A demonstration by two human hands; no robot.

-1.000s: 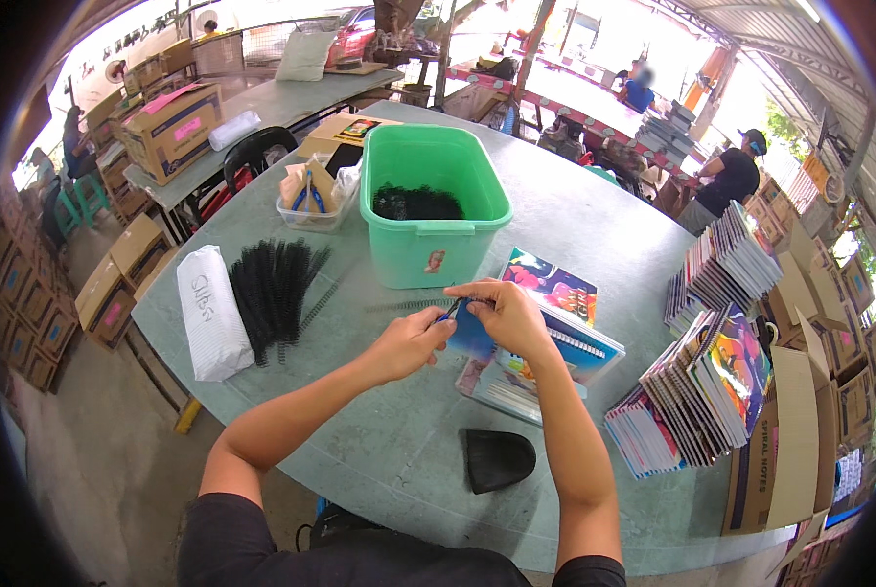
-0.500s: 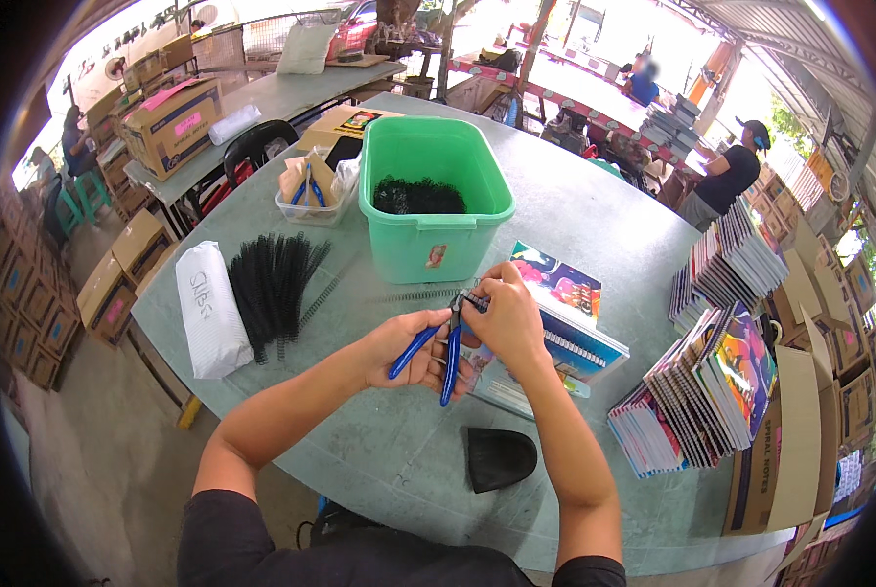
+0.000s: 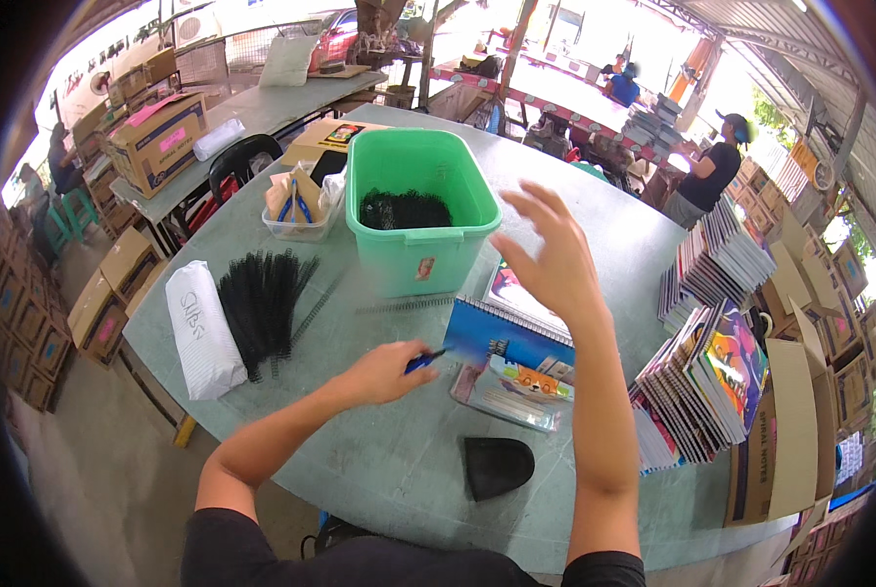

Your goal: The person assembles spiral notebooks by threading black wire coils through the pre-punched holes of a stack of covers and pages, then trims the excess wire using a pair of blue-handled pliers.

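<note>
My left hand (image 3: 384, 374) is closed around blue-handled pliers (image 3: 421, 362), their dark tip pointing right toward the notebooks. My right hand (image 3: 557, 256) is raised beside the right side of the green tub (image 3: 423, 264), fingers spread and nothing visible in them. Black spiral coils (image 3: 406, 209) lie inside the tub. In front of it rests a blue spiral notebook (image 3: 479, 333), and a notebook with a cartoon animal cover (image 3: 531, 382) lies nearer. One loose coil (image 3: 409, 305) stretches along the table by the tub's base.
At left lie a bundle of black coils (image 3: 264, 308) and a white wrapped package (image 3: 203, 333). A clear container (image 3: 296, 232) holds another pair of pliers. A black curved object (image 3: 497, 468) sits near me. Notebook stacks (image 3: 697, 391) and an open carton (image 3: 790, 440) stand right. People are farther off.
My right hand has left the pliers and risen toward the tub's right edge, its fingers spreading. My left hand has turned and shifted slightly left, with the pliers still in it.
</note>
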